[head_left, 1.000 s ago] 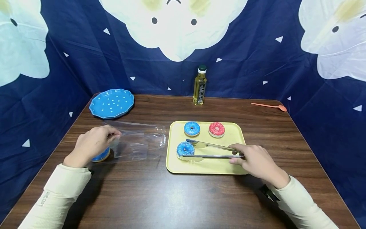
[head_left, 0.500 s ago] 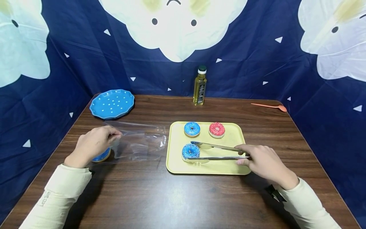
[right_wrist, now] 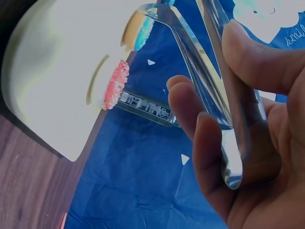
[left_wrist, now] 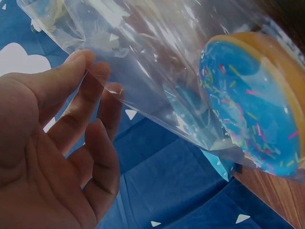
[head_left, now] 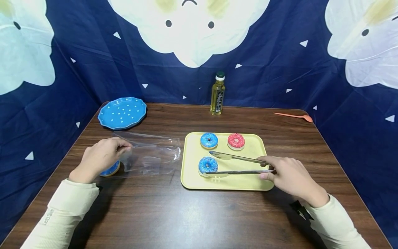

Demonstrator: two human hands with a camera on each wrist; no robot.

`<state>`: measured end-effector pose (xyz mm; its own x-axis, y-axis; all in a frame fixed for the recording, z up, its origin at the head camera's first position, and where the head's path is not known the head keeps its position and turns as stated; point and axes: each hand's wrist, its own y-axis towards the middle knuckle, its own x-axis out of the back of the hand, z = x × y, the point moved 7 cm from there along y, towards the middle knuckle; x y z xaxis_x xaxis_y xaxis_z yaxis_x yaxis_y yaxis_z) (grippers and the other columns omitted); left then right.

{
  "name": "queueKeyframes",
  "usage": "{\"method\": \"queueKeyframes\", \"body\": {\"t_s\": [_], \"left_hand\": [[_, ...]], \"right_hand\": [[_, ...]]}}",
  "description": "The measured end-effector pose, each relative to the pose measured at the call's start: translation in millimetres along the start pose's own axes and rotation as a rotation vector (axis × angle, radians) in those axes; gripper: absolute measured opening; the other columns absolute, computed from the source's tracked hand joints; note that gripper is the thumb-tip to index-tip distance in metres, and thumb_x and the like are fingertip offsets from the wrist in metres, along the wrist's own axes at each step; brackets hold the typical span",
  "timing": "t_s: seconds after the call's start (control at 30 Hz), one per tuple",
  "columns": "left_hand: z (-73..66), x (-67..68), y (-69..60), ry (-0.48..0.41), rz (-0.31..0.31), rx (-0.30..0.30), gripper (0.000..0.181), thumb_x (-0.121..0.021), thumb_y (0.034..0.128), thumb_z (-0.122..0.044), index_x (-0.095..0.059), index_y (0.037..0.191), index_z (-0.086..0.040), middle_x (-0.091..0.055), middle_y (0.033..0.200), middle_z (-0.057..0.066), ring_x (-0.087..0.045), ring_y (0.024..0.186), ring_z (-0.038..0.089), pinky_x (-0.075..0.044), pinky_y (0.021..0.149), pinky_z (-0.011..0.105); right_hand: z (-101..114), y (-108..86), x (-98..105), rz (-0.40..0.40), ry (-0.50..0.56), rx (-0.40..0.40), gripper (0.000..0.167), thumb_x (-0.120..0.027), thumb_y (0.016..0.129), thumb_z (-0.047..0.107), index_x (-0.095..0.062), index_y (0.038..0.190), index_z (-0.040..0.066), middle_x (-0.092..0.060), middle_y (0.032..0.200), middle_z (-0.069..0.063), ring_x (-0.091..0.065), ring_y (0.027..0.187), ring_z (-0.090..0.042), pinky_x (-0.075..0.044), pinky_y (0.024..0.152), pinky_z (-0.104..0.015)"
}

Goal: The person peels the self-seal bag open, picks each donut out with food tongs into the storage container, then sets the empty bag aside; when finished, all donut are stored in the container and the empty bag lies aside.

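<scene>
Between thumb and fingertips my left hand (head_left: pixel 104 157) pinches the edge of a clear plastic bag (left_wrist: pixel 143 62). Inside that bag sits a blue donut with coloured sprinkles (left_wrist: pixel 252 105), partly hidden behind the hand in the head view. My right hand (head_left: pixel 287 176) grips metal tongs (head_left: pixel 239 158) near their joined end. The tongs' arms are spread, one tip at the near side of a blue sprinkled donut (head_left: pixel 208 165) and the other above it, apart from it. This donut lies on a yellow tray (head_left: pixel 248 181), as do another blue donut (head_left: pixel 209 140) and a red donut (head_left: pixel 236 141).
A blue dotted plate (head_left: pixel 122 112) stands at the back left of the wooden table (head_left: pixel 186 218). An oil bottle (head_left: pixel 217 95) is upright behind the tray. An orange spoon (head_left: pixel 293 116) lies at the back right. Dark blue cloth (head_left: pixel 155 79) hangs around the table.
My right hand and the tongs have shifted right. The front blue donut has slid slightly right on the tray, and the tongs' upper tip now stands farther from it. My left hand stays in place.
</scene>
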<state>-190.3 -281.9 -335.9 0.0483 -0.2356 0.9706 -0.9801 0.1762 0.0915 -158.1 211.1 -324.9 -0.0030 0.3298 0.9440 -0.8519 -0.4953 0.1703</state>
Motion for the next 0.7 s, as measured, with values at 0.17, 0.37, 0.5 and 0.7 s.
{"method": "queueKeyframes", "body": {"t_s": [0.17,0.37,0.5,0.7], "left_hand": [[2.0,-0.7,-1.7,-0.005,0.001,0.009,0.018,-0.067,0.0984,-0.027,-0.078,0.108,-0.017,-0.072,0.111,0.010,-0.069,0.095,0.035,-0.052,0.058,0.053],[1.1,0.6,-1.9,0.000,-0.009,-0.002,0.018,-0.067,0.0982,-0.029,-0.078,0.107,-0.017,-0.073,0.110,0.010,-0.069,0.095,0.035,-0.052,0.059,0.053],[0.8,1.2,-1.4,0.004,-0.010,-0.008,0.019,-0.067,0.0981,-0.030,-0.078,0.108,-0.018,-0.073,0.111,0.010,-0.069,0.096,0.035,-0.052,0.060,0.054],[0.5,1.8,-0.5,0.004,-0.008,-0.005,0.019,-0.067,0.0981,-0.030,-0.078,0.108,-0.018,-0.072,0.111,0.010,-0.069,0.096,0.036,-0.052,0.060,0.054]], "right_hand": [[0.5,0.4,4.9,0.004,-0.001,-0.008,0.044,-0.084,0.082,0.029,-0.071,0.121,0.014,-0.059,0.072,0.016,-0.050,0.061,-0.002,-0.040,0.052,-0.031],[3.6,3.9,11.1,0.002,0.011,0.004,0.043,-0.083,0.082,0.028,-0.070,0.121,0.015,-0.055,0.069,0.016,-0.046,0.058,-0.003,-0.036,0.051,-0.031],[6.8,11.0,9.6,0.001,0.015,0.016,0.042,-0.082,0.084,0.029,-0.071,0.121,0.015,-0.063,0.078,0.013,-0.052,0.064,-0.004,-0.041,0.055,-0.033],[12.6,27.4,2.8,0.007,0.022,0.028,0.040,-0.082,0.085,0.029,-0.070,0.121,0.014,-0.068,0.085,0.009,-0.056,0.067,-0.005,-0.044,0.058,-0.035]]}}
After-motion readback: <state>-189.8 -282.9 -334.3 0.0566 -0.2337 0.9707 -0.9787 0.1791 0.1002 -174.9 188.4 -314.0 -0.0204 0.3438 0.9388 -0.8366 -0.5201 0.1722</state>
